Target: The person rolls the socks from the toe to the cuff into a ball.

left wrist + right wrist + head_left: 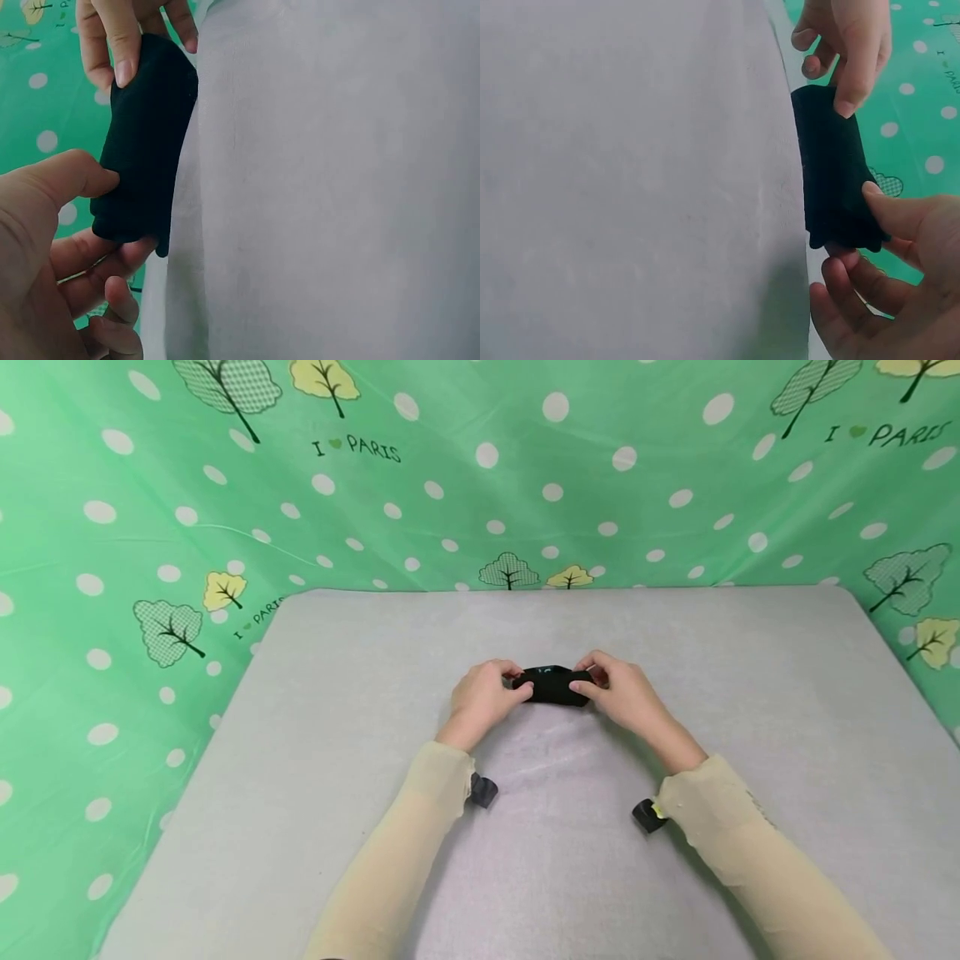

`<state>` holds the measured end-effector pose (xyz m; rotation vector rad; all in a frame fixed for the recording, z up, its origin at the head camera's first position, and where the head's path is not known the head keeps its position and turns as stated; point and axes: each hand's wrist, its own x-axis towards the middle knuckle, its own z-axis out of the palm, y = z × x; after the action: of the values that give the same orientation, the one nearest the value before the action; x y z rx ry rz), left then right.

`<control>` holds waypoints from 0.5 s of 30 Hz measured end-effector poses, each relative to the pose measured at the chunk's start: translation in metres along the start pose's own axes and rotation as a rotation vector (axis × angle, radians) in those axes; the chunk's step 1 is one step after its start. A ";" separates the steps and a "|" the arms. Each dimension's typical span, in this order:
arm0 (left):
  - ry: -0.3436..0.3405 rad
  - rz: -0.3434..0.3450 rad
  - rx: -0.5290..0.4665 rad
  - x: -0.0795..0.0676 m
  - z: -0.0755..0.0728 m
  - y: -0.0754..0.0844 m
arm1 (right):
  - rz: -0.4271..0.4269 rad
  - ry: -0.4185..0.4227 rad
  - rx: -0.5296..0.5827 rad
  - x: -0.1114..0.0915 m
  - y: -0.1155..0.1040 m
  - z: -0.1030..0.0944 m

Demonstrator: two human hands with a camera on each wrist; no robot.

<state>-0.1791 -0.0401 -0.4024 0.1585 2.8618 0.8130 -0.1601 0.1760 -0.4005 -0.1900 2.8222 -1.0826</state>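
Note:
A small bundle of folded black cloth is held between both hands over the far middle of the table. My left hand pinches its left end, thumb on the near face and fingers behind and under it. At the opposite end my right hand pinches it the same way. Seen from the left wrist, the black cloth is a thick, soft strip with rounded folds. In the right wrist view the lower end of the cloth shows loose, uneven layers. A shiny patch with pale marks shows along its top edge in the head view.
The grey table has rounded far corners. Behind and beside it hangs a green curtain with white dots and printed trees. Small black devices sit at both wrists, beside the beige sleeves.

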 end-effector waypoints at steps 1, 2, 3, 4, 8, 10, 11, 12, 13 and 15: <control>-0.001 -0.005 -0.002 0.001 0.000 0.000 | 0.001 0.003 -0.001 0.001 0.000 0.000; -0.003 -0.009 -0.002 0.002 0.000 0.000 | 0.004 0.005 0.001 0.002 0.000 0.000; -0.005 -0.013 -0.004 0.003 0.000 0.000 | 0.006 0.009 0.000 0.002 -0.001 0.000; -0.006 -0.016 -0.003 0.003 0.000 0.000 | 0.008 0.013 -0.001 0.003 -0.001 0.000; -0.010 -0.031 -0.005 0.007 0.000 0.000 | 0.012 0.031 -0.016 0.007 -0.001 0.000; -0.012 -0.042 -0.004 0.009 0.000 0.001 | 0.009 0.041 -0.033 0.008 -0.001 -0.001; -0.013 -0.052 0.000 0.010 -0.001 0.002 | 0.010 0.043 -0.040 0.009 -0.001 -0.001; -0.014 -0.059 0.009 0.011 -0.001 0.003 | 0.009 0.046 -0.046 0.010 -0.001 -0.001; -0.015 -0.068 0.018 0.013 -0.001 0.004 | 0.007 0.049 -0.053 0.010 -0.002 -0.001; -0.019 -0.084 0.045 0.016 -0.002 0.006 | -0.002 0.058 -0.071 0.012 -0.002 -0.001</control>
<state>-0.1944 -0.0333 -0.3997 0.0507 2.8488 0.7279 -0.1717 0.1735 -0.3990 -0.1702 2.9149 -1.0048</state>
